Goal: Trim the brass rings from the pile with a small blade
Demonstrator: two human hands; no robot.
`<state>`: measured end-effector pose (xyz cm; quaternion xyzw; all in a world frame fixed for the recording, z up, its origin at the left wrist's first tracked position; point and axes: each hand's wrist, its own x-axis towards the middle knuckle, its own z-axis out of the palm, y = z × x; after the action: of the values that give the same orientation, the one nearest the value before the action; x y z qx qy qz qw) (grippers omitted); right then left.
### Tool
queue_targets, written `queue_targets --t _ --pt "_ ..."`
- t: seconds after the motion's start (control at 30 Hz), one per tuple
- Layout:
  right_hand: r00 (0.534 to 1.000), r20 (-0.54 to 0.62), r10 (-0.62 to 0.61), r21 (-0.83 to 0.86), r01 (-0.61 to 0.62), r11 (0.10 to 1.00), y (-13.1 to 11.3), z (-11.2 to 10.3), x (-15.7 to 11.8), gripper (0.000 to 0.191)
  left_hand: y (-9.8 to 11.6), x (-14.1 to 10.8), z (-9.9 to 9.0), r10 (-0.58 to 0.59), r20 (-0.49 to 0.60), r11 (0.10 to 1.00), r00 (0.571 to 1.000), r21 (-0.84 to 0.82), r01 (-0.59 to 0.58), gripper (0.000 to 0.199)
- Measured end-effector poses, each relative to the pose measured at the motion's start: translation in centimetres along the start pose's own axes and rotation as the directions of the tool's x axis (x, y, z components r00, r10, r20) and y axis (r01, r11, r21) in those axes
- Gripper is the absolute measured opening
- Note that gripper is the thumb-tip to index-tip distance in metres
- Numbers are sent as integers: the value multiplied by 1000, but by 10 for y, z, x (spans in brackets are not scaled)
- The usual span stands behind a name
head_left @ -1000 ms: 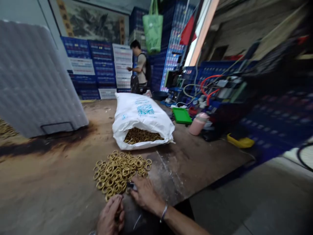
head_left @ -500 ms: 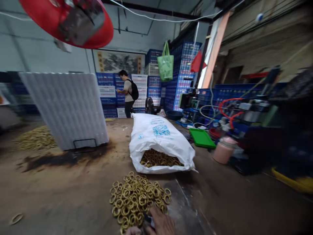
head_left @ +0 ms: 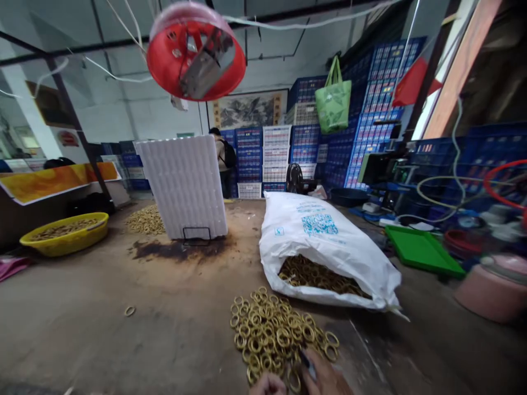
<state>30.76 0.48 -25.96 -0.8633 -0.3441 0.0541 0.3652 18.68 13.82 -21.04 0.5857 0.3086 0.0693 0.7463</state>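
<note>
At the bottom edge, my left hand (head_left: 268,383) is partly cut off, its fingers curled together at the near side of a pile of brass-coloured rings (head_left: 267,329). My right hand (head_left: 325,377) is closed beside it, with a small dark object (head_left: 307,364) at its fingers whose kind I cannot make out. One ring (head_left: 293,379) shows between the two hands; whether it is gripped is unclear. Just beyond the pile lies a white woven sack (head_left: 288,230), its mouth open towards me and full of darker rings (head_left: 317,274).
A single ring (head_left: 129,311) lies to the left. Behind stand a white corrugated panel (head_left: 185,186), a yellow basin (head_left: 66,241) and another heap (head_left: 144,219). To the right are a green tray (head_left: 424,249) and a pink container (head_left: 494,291). A red lamp (head_left: 164,60) hangs overhead.
The view has swung left, so the sack, pile and hands appear further right and the yellow basin has come into sight. The person at the back is now partly behind the panel.
</note>
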Motion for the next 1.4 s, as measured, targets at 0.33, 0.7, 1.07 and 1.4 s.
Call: queue_targets --t 0.33,0.7,1.07,1.4 --pt "945 163 283 678 -316 664 -38 -47 2 36 23 -32 44 93 -65 994 994 54 -90 36" --pt "889 384 251 818 -453 355 -46 -50 -11 41 24 -28 50 114 -34 992 993 63 -112 36" --pt "831 538 139 740 -545 394 -45 -54 -14 29 28 -37 42 177 15 971 984 161 -177 37" --pt "981 193 -16 618 -109 778 -56 -52 -16 20 19 -41 36 184 -32 954 982 247 -171 24"
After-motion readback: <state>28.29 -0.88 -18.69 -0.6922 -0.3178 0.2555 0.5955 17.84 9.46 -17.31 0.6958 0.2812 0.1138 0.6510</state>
